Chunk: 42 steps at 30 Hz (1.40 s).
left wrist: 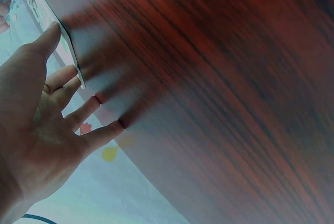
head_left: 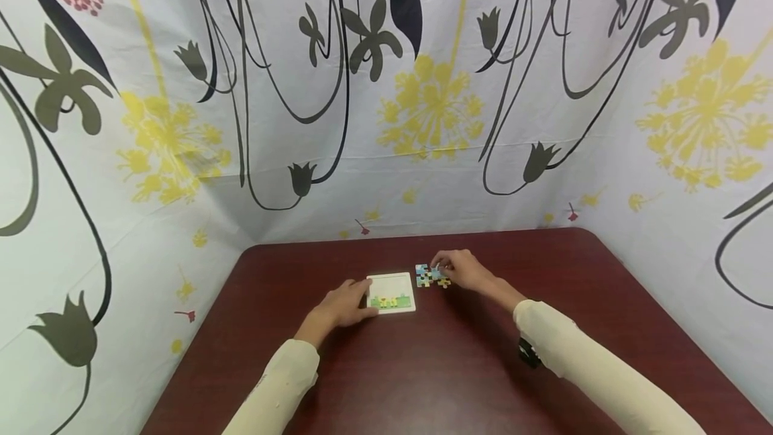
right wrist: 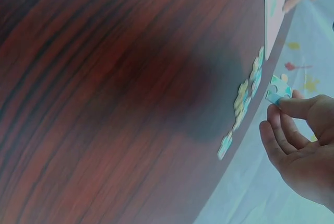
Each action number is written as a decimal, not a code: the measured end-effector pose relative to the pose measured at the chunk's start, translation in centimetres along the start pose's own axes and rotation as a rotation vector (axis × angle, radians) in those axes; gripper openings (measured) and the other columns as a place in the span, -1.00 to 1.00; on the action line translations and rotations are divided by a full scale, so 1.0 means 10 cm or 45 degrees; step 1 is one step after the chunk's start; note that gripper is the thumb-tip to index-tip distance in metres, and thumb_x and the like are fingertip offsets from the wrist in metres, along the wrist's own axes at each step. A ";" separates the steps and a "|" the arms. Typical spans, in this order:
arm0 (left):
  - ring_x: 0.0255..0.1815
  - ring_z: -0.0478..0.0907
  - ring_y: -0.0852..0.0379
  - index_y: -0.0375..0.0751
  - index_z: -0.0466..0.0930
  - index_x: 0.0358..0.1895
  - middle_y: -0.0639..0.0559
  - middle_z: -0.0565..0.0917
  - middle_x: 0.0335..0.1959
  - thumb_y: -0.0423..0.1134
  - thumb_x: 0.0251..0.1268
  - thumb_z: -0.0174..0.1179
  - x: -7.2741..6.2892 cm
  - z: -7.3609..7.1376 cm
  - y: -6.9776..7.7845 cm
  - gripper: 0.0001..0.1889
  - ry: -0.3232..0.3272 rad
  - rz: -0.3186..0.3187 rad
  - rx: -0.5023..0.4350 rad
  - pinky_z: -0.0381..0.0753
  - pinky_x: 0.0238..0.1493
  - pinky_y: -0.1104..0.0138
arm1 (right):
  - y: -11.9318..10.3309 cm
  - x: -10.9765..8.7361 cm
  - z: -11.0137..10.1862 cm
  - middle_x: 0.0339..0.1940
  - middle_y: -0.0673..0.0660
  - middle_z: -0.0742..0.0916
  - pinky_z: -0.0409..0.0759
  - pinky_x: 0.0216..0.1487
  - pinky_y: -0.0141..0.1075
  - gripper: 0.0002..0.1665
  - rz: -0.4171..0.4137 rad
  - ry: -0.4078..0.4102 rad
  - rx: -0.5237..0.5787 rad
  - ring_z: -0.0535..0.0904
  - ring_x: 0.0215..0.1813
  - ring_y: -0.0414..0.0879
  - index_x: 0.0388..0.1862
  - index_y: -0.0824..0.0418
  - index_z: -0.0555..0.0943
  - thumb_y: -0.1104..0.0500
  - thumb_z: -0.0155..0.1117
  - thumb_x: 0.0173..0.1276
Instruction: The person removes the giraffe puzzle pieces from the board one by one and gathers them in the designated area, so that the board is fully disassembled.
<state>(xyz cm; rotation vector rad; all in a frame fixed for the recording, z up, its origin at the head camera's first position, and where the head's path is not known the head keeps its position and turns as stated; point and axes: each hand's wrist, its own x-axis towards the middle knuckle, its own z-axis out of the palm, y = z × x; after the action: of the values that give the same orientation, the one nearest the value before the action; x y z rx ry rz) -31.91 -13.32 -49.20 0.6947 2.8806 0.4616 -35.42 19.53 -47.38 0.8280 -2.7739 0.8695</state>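
Note:
A shallow white puzzle tray [head_left: 390,285] lies on the table, with a strip of green and yellow pieces [head_left: 400,301] along its near side. My left hand [head_left: 343,305] touches the tray's left edge, thumb at the near corner, fingers spread and fairly straight. To the right of the tray, my right hand [head_left: 464,269] pinches a jigsaw piece [right wrist: 281,89] between thumb and fingers, raised above the tabletop. Several loose jigsaw pieces [head_left: 423,276], blue, green and yellow, lie between the tray and that hand. A yellowish piece [head_left: 445,283] sits just below the right fingers.
The dark red wood-grain table [head_left: 410,368] reaches back to a white cloth wall [head_left: 374,186] printed with flowers. Cloth walls also stand at both sides. A small black device [head_left: 529,353] shows under the right sleeve.

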 end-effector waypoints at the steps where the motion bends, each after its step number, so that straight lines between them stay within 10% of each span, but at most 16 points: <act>1: 0.30 0.44 -0.12 -0.10 0.40 0.44 -0.10 0.55 0.21 0.12 0.45 0.30 0.00 0.00 0.00 -0.36 0.003 0.005 0.000 0.49 0.18 -0.14 | 0.02 -0.01 -0.02 -0.13 0.27 0.81 0.67 -0.25 -0.20 -0.76 0.002 0.001 -0.008 0.77 -0.14 0.08 -0.02 0.31 0.72 0.48 0.24 0.44; 24: 0.34 0.43 -0.15 -0.09 0.41 0.42 -0.13 0.52 0.29 0.12 0.45 0.29 0.01 0.00 -0.01 -0.38 0.008 -0.015 0.001 0.47 0.24 -0.16 | 0.42 -0.24 -0.21 -0.18 0.27 0.80 0.64 -0.27 -0.16 -0.78 0.120 -0.016 -0.065 0.72 -0.21 0.03 -0.05 0.32 0.75 0.47 0.24 0.45; 32: 0.35 0.42 -0.13 -0.07 0.43 0.38 -0.13 0.51 0.31 0.15 0.45 0.28 0.01 0.01 0.00 -0.40 0.000 -0.024 0.008 0.47 0.23 -0.14 | 0.50 -0.23 -0.09 -0.29 0.19 0.78 0.38 -0.39 -0.29 -0.71 0.178 -0.019 -0.047 0.32 -0.55 -0.20 -0.10 0.28 0.80 0.48 0.19 0.43; 42: 0.31 0.43 -0.10 -0.07 0.43 0.39 -0.11 0.52 0.29 0.16 0.45 0.28 0.01 0.01 0.01 -0.40 -0.004 -0.026 0.006 0.48 0.22 -0.13 | 0.50 -0.22 -0.05 -0.25 0.17 0.79 0.58 -0.29 -0.19 -0.75 0.165 0.005 -0.090 0.66 -0.28 -0.06 -0.12 0.28 0.79 0.49 0.27 0.38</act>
<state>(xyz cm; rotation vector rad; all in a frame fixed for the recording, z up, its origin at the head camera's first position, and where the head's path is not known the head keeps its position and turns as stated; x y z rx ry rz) -31.95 -13.22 -49.24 0.6658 2.8843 0.4507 -36.27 24.27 -50.03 0.6411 -2.8627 0.7859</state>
